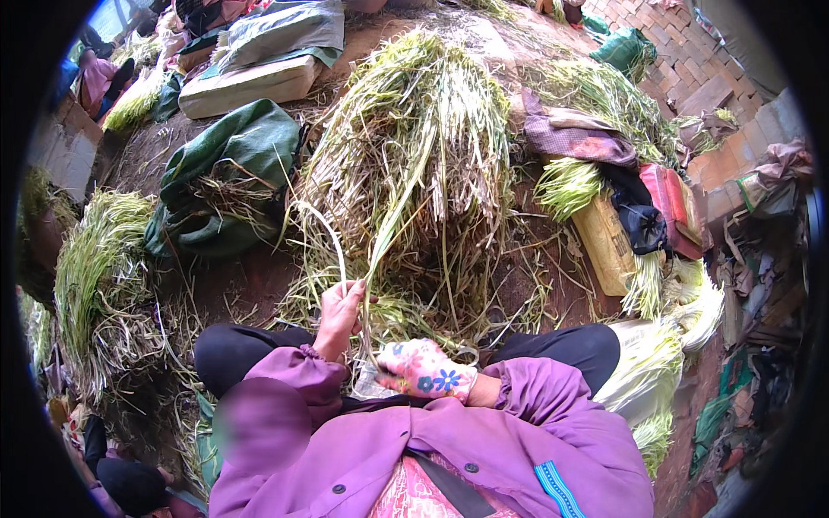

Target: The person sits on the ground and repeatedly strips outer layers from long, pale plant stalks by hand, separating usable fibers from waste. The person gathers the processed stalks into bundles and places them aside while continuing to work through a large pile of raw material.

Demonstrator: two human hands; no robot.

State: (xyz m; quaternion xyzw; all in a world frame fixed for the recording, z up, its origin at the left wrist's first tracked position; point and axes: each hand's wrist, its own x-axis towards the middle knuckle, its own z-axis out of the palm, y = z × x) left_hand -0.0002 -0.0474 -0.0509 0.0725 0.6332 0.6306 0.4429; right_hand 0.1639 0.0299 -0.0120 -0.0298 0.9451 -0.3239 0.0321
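Note:
My bare left hand [340, 315] pinches a long green leafy stalk [386, 236] between thumb and fingers. A pale, curved strand [335, 238] also rises from that hand. My right hand [424, 374], in a white flower-print glove, is closed around the lower end of the stalk in front of my jacket. Just beyond both hands stands a large heap of leafy stalks [414, 142], green at the top with pale, dry-looking lower ends. Loose stalks and trimmings [408, 314] lie between my folded legs and the heap. The glove hides the stalk's gripped end.
A green sack [227, 175] and another stalk heap [103, 272] lie left. At right are a yellow container [603, 239], a red container [670, 204] and pale trimmed bundles [647, 362]. Other people [129, 482] sit at the left edge.

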